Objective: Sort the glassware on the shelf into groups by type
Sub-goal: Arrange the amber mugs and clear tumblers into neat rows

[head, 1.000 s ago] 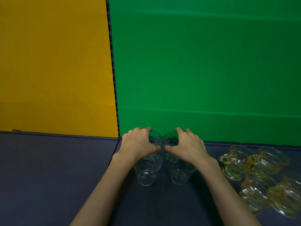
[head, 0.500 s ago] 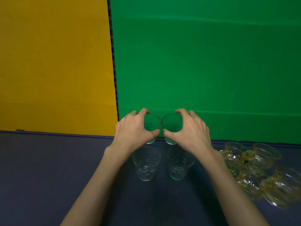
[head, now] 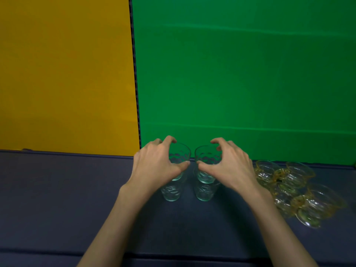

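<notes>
Both hands work side by side at the back of the dark blue shelf (head: 57, 199), each curled around a clear tumbler. The left hand (head: 156, 164) grips the left held tumbler (head: 179, 157) with thumb near the front of the rim and fingers hooked over the far side; the right hand (head: 231, 166) grips the right held tumbler (head: 207, 157) the same way, mirrored. The two held glasses are upright, just beside each other (whether their rims touch cannot be told), close to the shelf's rear edge where it meets the green backdrop (head: 250, 83).

Directly in front of them stand two more clear tumblers, the left front tumbler (head: 171, 192) and the right front tumbler (head: 204, 191), partly overlapped in view by the held pair; whether the held glasses rest on the shelf or hang above it is unclear.

To the right, near the right wrist, a tight cluster of amber handled cups (head: 296, 191) lies close to the shelf's right side, some tilted.

Left of the hands the shelf surface stretches wide toward the yellow backdrop (head: 63, 74). A seam runs across the shelf near the front edge.
</notes>
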### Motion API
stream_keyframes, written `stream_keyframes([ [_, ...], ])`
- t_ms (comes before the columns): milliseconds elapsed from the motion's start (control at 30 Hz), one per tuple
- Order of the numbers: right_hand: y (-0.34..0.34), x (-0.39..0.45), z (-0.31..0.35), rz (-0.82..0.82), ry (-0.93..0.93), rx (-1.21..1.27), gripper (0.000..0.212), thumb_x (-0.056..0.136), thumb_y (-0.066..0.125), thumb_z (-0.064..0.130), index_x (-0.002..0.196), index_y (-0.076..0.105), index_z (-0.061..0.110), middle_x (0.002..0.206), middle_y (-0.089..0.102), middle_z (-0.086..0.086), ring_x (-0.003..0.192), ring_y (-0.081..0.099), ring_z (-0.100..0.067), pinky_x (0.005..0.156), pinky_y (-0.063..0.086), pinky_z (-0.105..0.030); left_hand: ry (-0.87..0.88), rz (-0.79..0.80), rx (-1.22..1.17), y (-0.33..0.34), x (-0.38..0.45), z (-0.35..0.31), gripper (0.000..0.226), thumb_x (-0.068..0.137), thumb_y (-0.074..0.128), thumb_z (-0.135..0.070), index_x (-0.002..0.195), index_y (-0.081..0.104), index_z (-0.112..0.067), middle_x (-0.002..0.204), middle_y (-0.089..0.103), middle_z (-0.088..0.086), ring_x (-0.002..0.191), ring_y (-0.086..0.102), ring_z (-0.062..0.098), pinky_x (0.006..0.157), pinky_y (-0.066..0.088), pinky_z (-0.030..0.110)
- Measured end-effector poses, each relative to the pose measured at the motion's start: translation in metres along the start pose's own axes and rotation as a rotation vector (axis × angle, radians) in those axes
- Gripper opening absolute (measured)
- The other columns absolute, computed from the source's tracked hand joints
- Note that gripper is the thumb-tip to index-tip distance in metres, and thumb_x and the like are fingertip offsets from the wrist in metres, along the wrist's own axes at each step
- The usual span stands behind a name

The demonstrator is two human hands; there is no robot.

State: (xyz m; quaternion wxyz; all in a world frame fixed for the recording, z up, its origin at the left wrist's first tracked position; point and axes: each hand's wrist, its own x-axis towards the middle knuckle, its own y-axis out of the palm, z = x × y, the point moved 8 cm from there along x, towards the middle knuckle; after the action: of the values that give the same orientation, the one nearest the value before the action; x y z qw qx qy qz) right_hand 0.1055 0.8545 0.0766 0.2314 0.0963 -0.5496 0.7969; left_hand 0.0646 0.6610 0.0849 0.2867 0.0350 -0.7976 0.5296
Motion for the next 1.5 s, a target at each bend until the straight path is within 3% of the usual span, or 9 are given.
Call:
stream_keyframes([
  [133,0.014,-0.005,-0.007,0.033,0.024,-0.011,0.083,0.059,0.062,0.072,0.131,0.049,0.034,0.122,0.062,0.001,0.114,0.06,-0.024,0.089,0.047,-0.036,-0.005,0.022,0.0,0.009,-0.009,0.004,0.074,0.072,0.063,-0.075,0.132,0.047,-0.035,0.117,0.064,-0.003,0.112,0.059,0.024,0.079,0.046,0.036],
  [333,0.027,-0.015,-0.011,0.057,0.04,-0.031,0.082,0.063,0.065,0.07,0.134,0.049,0.03,0.125,0.06,-0.001,0.117,0.057,-0.025,0.09,0.045,-0.037,-0.037,0.064,-0.057,0.027,-0.022,0.011,0.068,0.073,0.062,-0.075,0.127,0.049,-0.036,0.118,0.064,-0.005,0.113,0.058,0.021,0.081,0.046,0.035],
  [467,0.034,-0.021,-0.014,0.052,0.046,-0.025,0.081,0.068,0.066,0.068,0.136,0.048,0.028,0.128,0.058,-0.002,0.122,0.051,-0.025,0.095,0.042,-0.038,-0.076,0.087,-0.17,0.044,-0.033,0.022,0.07,0.074,0.064,-0.072,0.132,0.046,-0.036,0.131,0.057,-0.007,0.123,0.049,0.017,0.089,0.045,0.037],
  [633,0.047,-0.032,-0.025,0.097,0.126,0.178,0.113,0.064,0.075,0.069,0.153,0.017,0.029,0.149,0.041,-0.006,0.136,0.041,-0.027,0.105,0.04,-0.042,-0.215,0.138,-0.501,0.063,-0.045,0.035,0.109,0.062,0.082,-0.064,0.15,0.025,-0.034,0.153,0.041,-0.004,0.139,0.04,0.019,0.11,0.039,0.041],
  [733,0.058,-0.042,-0.035,0.143,0.225,0.346,0.125,0.057,0.086,0.061,0.153,0.014,0.027,0.15,0.044,-0.004,0.135,0.044,-0.024,0.106,0.042,-0.037,-0.28,0.17,-0.652,0.075,-0.052,0.043,0.112,0.059,0.091,-0.051,0.149,0.028,-0.031,0.14,0.054,-0.004,0.131,0.049,0.018,0.102,0.041,0.031],
  [833,0.075,-0.051,-0.046,0.139,0.294,0.547,0.093,0.057,0.094,0.04,0.131,0.039,0.029,0.12,0.062,0.01,0.112,0.059,-0.011,0.087,0.044,-0.021,-0.321,0.184,-0.727,0.086,-0.057,0.049,0.096,0.06,0.093,-0.04,0.139,0.041,-0.03,0.115,0.057,-0.017,0.116,0.055,0.01,0.089,0.039,0.022],
  [933,0.089,-0.059,-0.053,0.101,0.319,0.611,0.072,0.057,0.095,0.029,0.115,0.051,0.025,0.109,0.067,0.011,0.094,0.065,0.001,0.076,0.047,-0.012,-0.347,0.167,-0.74,0.095,-0.061,0.055,0.083,0.058,0.094,-0.038,0.127,0.05,-0.028,0.11,0.06,-0.016,0.11,0.06,0.01,0.086,0.043,0.022],
  [1233,0.093,-0.081,-0.057,0.098,0.264,0.679,0.066,0.058,0.094,0.028,0.111,0.057,0.023,0.102,0.07,0.01,0.086,0.066,0.004,0.07,0.049,-0.008,-0.321,0.088,-0.734,0.09,-0.088,0.056,0.077,0.057,0.093,-0.044,0.12,0.05,-0.033,0.11,0.062,-0.017,0.106,0.061,0.008,0.087,0.048,0.026],
  [1500,0.084,-0.113,-0.067,0.139,0.222,0.765,0.062,0.057,0.093,0.037,0.108,0.058,0.032,0.099,0.072,0.011,0.088,0.067,0.003,0.081,0.052,-0.015,-0.306,0.126,-0.718,0.093,-0.124,0.043,0.078,0.06,0.091,-0.047,0.126,0.052,-0.031,0.116,0.069,-0.015,0.109,0.064,0.005,0.096,0.053,0.029],
])
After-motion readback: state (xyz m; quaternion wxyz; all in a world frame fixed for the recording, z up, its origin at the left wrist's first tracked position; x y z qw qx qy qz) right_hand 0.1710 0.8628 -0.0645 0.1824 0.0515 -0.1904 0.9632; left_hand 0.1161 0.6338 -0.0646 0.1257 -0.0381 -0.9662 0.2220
